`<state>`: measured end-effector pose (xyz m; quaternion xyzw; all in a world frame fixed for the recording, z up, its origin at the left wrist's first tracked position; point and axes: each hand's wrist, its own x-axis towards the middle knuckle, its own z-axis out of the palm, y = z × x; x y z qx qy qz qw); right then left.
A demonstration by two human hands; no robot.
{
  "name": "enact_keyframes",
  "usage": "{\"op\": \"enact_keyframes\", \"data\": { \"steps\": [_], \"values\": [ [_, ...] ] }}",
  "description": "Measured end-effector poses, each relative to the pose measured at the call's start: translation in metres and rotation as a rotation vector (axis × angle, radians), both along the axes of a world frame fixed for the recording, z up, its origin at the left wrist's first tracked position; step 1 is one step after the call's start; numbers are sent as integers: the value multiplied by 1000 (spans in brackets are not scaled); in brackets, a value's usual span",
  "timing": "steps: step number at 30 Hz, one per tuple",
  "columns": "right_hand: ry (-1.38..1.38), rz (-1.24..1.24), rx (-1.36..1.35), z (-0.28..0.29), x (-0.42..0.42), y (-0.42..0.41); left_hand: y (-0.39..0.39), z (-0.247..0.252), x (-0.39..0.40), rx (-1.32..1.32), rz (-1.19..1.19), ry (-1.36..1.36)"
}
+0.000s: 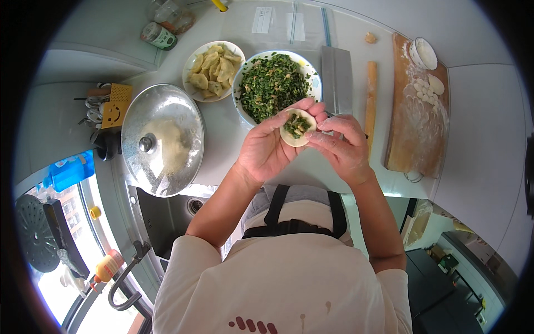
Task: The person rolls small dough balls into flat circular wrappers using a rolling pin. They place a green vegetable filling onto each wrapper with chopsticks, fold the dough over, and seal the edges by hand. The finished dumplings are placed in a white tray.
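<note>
A round dough wrapper [287,139] with green filling [296,126] at its middle lies flat in my left hand [267,146], in front of the near edge of the filling bowl. My right hand [344,146] pinches the wrapper's right edge with its fingertips. A thin dark utensil, mostly hidden, passes behind the right fingers. Chopped greens with small pale bits fill the large bowl [236,94] just beyond my hands. Folded dumplings [215,69] are piled on a white plate [186,62] to its left.
At left, a glass lid [183,167] covers pale dough, beside the sink [167,217]. A grey rectangular object [336,79] and a rolling pin [371,96] lie right of the bowl. The floured wooden board [406,154] holds dough pieces [426,92] and a small bowl [423,53].
</note>
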<state>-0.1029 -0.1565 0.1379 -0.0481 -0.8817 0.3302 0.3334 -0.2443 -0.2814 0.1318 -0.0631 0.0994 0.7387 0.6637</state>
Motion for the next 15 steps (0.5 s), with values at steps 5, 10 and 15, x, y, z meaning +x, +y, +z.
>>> {"op": "enact_keyframes", "data": {
  "steps": [5,10,15],
  "values": [
    [43,9,44,4,-4,5,-3,2,2,3,-39,26],
    [17,7,79,9,-6,4,-9,6,-1,14,-62,195],
    [19,37,67,10,-9,3,-12,12,0,-39,-75,356]
  ]
}}
